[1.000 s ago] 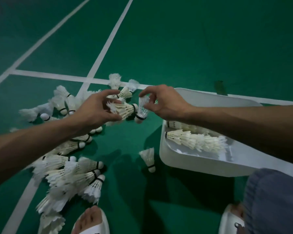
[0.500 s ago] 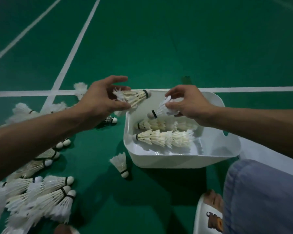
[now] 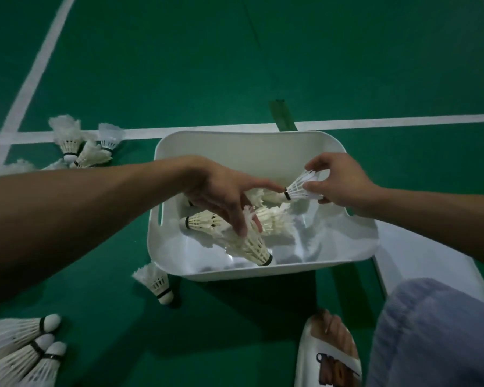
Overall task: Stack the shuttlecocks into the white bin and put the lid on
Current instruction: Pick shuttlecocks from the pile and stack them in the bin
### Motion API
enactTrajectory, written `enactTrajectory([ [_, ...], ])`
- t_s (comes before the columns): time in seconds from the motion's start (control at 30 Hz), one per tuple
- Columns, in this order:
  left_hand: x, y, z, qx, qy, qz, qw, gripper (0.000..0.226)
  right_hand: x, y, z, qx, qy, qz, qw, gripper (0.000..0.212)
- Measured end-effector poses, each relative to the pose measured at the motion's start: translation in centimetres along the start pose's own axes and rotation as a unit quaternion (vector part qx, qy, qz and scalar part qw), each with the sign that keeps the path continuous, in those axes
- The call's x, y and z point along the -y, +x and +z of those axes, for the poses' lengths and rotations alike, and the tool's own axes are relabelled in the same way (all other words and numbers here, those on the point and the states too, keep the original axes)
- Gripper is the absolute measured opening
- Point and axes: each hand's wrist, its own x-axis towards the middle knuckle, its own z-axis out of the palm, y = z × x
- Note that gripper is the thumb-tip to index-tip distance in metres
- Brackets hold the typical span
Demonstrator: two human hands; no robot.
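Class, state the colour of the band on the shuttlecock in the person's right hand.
Black; the band shows best in the head view.

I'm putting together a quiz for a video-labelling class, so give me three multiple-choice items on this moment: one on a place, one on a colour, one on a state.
1. Where does the loose shuttlecock nearest the white bin lie?
A) on the slipper
B) on the green floor by the bin's near left corner
C) inside the bin

2. What colour is the band on the held shuttlecock in the right hand?
A) red
B) black
C) yellow

3. What is the state of the lid?
A) pressed onto the bin
B) leaning upright against the bin
C) off, lying flat to the bin's right

Answers:
1 B: it lies on the green just outside that corner.
2 B: a black ring sits next to its cork.
3 C: the bin's top is open and the lid lies flat beside it.
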Motion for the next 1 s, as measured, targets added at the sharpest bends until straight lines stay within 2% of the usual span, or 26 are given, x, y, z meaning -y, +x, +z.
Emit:
enactTrajectory([
  [0.07, -0.6, 1.8, -0.4, 0.044, -0.008, -0.024, 0.999, 0.102, -0.3, 0.3, 0.1, 0.004, -0.006, 0.002, 1.000, 0.040],
  [0.17, -1.3, 4.1, -0.7, 0.069, 0.005, -0.051, 0.996, 0.099, -0.8, 0.7, 0.3, 0.015, -0.017, 0.001, 1.000, 0.054],
  [0.27, -1.6, 6.1, 0.1, 0.059, 0.031, -0.077, 0.995, 0.090, -1.8, 1.0, 0.4, 0.016, -0.036, -0.001, 0.999, 0.059],
  [0.47, -2.2, 9.2, 1.4, 0.036, 0.132, -0.106, 0.985, 0.100, -2.4, 1.6, 0.8, 0.022, -0.047, -0.018, 0.999, 0.063],
  [0.6, -2.1, 10.8, 1.9, 0.027, 0.213, -0.138, 0.967, 0.096, -2.7, 1.5, 0.7, 0.022, -0.061, -0.022, 0.998, 0.065],
  [0.73, -2.1, 10.5, 0.8, -0.002, 0.187, -0.142, 0.972, 0.083, -2.7, 1.4, 0.5, 0.021, -0.073, -0.027, 0.997, 0.065],
  [1.0, -1.3, 9.1, -0.4, -0.001, 0.164, -0.120, 0.979, 0.077, -2.6, 0.8, 0.5, 0.005, -0.143, -0.037, 0.989, 0.058],
])
